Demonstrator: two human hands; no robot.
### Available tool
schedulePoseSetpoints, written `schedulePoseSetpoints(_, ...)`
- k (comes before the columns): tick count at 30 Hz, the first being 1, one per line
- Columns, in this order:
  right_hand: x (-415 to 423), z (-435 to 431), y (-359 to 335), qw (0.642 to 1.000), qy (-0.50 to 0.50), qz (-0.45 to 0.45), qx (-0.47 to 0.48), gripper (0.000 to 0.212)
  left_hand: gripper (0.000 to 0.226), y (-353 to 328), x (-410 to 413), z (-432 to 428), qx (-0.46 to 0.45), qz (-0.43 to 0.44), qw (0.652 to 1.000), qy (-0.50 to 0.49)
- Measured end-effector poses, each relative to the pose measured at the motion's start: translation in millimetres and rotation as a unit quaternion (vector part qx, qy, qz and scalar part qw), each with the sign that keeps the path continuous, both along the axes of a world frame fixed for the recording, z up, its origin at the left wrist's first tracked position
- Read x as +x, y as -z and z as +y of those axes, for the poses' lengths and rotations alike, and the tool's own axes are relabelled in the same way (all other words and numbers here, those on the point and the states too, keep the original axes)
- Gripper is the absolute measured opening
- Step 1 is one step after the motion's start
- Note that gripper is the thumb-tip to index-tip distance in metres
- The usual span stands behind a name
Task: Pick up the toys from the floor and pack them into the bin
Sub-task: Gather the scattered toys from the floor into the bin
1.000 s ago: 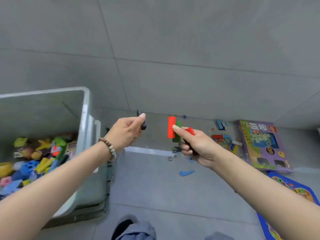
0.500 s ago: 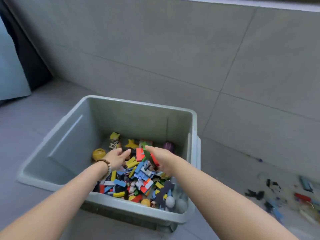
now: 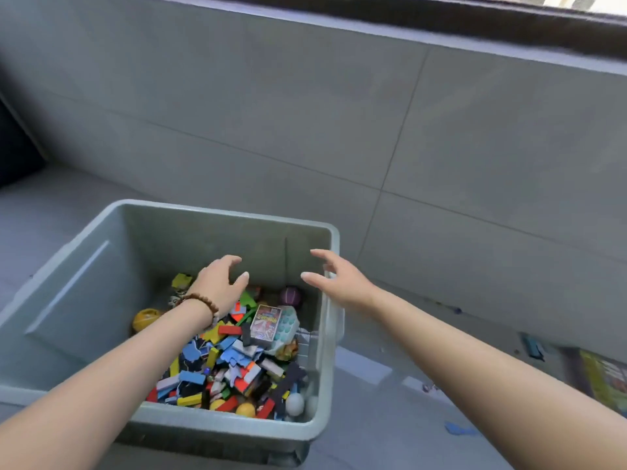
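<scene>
Tiled floor (image 3: pixel 390 418), grey wall behind the bin. Grey plastic bin (image 3: pixel 230 212) sits on the floor against that wall, open-topped, roughly a third full. The heap of toys (image 3: pixel 230 361) inside it is piled toward the bin's right wall: small coloured blocks, a printed card pack (image 3: pixel 266 322), a purple ball (image 3: pixel 290 296), a yellow ball (image 3: pixel 146 318) and a white ball (image 3: pixel 294 404). Not yet packed, well right of the bin on the floor: a flat box (image 3: pixel 604 378) with yellow-green print, cut off by the frame edge, a dark blue piece (image 3: pixel 532 346) beyond it and a small blue piece (image 3: pixel 458 429) nearer the bin; a few blurred bits lie between. Both hands are empty with fingers spread loose: left hand (image 3: pixel 219 283), bead bracelet (image 3: pixel 203 301) on the wrist, hangs over the bin's inside above the heap; right hand (image 3: pixel 339 283) hangs over the bin's right rim. Handling, as a judgement: the blocks look light and stiff, not fragile, fine to grab several at once in a cupped hand. The thin blue piece lies flush on the tile and probably needs a fingertip under one edge or a slide first. The flat box looks like stiff card, light; take it by its long edges, two-handed if contents are loose. Balls may roll, so cup them.
</scene>
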State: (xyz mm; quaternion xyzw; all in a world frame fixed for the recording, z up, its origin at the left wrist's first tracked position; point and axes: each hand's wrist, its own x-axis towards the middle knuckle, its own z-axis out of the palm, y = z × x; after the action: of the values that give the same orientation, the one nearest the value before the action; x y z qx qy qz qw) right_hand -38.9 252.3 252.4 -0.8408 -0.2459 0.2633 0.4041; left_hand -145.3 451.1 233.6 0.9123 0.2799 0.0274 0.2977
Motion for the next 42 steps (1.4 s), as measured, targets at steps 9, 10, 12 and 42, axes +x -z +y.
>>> schedulePoseSetpoints(9, 38.4, -243.0, -8.7, 0.983, 0.157, -0.044, -0.082, 0.057, 0.039, -34.4, 76.1, -164.7, 0.041, -0.086, 0.980, 0.175)
schedulePoseSetpoints(10, 40.1, -274.6, -4.1, 0.978, 0.182, -0.038, -0.092, 0.056, 0.039, -28.6, 84.6, -185.8, 0.049, -0.080, 0.975, 0.200)
schedulePoseSetpoints(12, 40.0, -334.1, 9.4, 0.966, 0.233, -0.027, -0.109, 0.055, 0.039, -11.3, 100.4, -226.8, 0.067, -0.055, 0.965, 0.246)
schedulePoseSetpoints(42, 91.5, -438.0, 298.4, 0.908, 0.412, 0.070, -0.006, 0.035, 0.035, 285.2, 230.7, -430.9, -0.097, 0.099, 0.899, 0.415)
